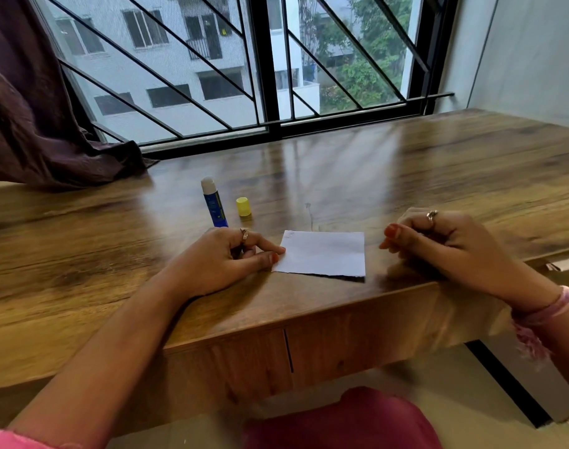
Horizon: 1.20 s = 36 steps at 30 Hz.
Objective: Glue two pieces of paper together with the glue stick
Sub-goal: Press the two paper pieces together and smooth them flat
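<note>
Paper (322, 254) lies flat on the bench (438, 176) near its front edge, between the two hands. Looks like one white sheet on top with a dark torn strip showing along its near edge, possibly the second piece underneath; can't tell if they're bonded.

Left hand (224, 257): index fingertip and thumb touch the sheet's left edge, fingers mostly straight, pinning not gripping. Right hand (438, 241): just beside the sheet's right edge, not touching it, fingers curled in loosely, nothing visible inside them. The two hands are apart, sheet between.

Glue stick (214, 202) stands upright behind the left hand, uncapped, white glue exposed at the top. Yellow cap (243, 206) sits just beside it on the bench. Behind those: window (276, 59) with diagonal bars, dark curtain (33, 108) bunched onto the bench at far left.

Judgement: glue looks applied, pieces are being pressed or aligned, or that step is next.

Risks:
- Only one edge is pinned; a push from the right could slide the top sheet and set it skewed.
- Sheet is close to the bench's front edge; a wrist drag could pull it off.
- Open stick right behind the left hand; pulling back carelessly could knock it over and smear glue.
- Cap off: glue dries out.
- Weak press leaves corners lifting.
</note>
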Available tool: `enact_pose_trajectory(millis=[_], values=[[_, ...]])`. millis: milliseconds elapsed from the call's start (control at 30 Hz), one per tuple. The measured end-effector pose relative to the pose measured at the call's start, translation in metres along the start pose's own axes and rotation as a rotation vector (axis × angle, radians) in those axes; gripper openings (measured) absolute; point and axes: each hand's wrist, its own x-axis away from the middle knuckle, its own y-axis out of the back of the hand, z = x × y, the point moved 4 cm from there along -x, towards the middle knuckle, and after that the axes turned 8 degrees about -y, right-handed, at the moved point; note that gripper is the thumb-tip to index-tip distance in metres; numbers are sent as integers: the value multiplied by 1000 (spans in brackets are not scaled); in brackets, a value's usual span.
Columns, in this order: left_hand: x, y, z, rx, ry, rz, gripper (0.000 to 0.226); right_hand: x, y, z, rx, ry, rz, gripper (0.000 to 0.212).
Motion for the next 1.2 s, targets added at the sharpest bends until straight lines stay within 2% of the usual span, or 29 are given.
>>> enact_pose_trajectory(millis=[233, 433, 567, 667, 767, 1033, 1200], values=[[0, -1, -3, -70, -18, -9, 21, 6, -13, 8, 272, 89, 216, 25], [1, -1, -19, -148, -147, -62, 22, 9, -16, 18, 379, 162, 229, 33], [4, -9, -45, -257, -316, -84, 22, 11, -17, 18, 346, 103, 238, 31], [6, -31, -64, -276, -395, 27, 31, 9, -16, 15, 259, 36, 269, 33], [6, -48, -76, -342, -398, 104, 41, 5, -15, 10, 176, -49, 345, 33], [5, -60, -86, -531, -382, 85, 52, 0, -15, 3, 99, -123, 413, 34], [5, -62, -87, -546, -354, 74, 56, 1, -15, 5, 92, -139, 405, 34]])
